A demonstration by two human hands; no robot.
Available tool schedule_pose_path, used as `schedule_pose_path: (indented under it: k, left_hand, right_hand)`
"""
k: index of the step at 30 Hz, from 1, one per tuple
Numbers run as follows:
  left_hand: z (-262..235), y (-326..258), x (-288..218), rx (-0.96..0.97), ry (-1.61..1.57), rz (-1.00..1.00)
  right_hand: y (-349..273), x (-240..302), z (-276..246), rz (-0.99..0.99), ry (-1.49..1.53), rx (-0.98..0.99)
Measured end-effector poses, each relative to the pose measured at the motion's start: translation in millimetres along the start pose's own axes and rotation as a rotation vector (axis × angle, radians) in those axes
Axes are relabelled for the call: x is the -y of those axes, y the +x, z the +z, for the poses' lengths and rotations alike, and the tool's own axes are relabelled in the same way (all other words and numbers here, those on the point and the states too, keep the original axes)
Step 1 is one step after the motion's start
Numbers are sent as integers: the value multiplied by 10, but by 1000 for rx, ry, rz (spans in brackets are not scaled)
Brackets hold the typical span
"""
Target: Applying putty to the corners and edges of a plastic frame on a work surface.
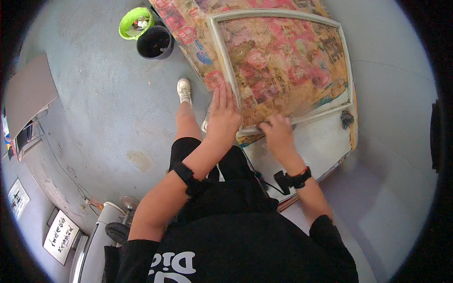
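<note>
A pale, four-sided frame [283, 13] with rounded corners lies on a worktop covered in stained, red-patterned paper [278, 61]. My left hand [223, 113] rests flat with its fingers stretched along the frame's left side, near the close corner. On the frame's near side, my right hand [279, 134] is closed, its fingers bent down and slightly blurred. Something dark shows at its fingertips, but its kind is hidden. A crumpled dark wad [347, 120] sits by the frame's right near corner, on a whitish sheet [306, 146].
Beyond my left foot, a lime-green bin [123, 26] with scraps in it stands beside a black bin [155, 43] on the grey floor. A brown-topped table [33, 92] is at far left. White appliance [94, 254] and framed writing [61, 236] are at lower left.
</note>
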State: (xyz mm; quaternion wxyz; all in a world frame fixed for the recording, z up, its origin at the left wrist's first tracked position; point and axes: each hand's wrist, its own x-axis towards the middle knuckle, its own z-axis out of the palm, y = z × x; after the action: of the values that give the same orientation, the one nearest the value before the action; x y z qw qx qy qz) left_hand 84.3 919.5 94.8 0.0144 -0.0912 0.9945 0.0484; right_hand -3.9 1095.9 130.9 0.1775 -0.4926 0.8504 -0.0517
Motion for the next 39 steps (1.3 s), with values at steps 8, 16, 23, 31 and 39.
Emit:
schedule_pose_path:
  k: [8, 16, 23, 31, 39]
  left_hand:
    - [23, 2, -14, 1, -36, -4]
    - [70, 22, -37, -59, -19, -15]
    - [-32, 21, 2, 14, -40, -26]
    - [40, -3, -116, 65, 72, -48]
    - [57, -17, -69, -8, 90, -10]
  right_hand:
    - [81, 326, 331, 56, 80, -69]
    - [-282, -572, 8, 230, -93, -73]
    - [-173, -168, 191, 77, -27, -148]
    - [-194, 1, 231, 227, -103, -77]
    - [-529, -841, -6, 358, -209, -36]
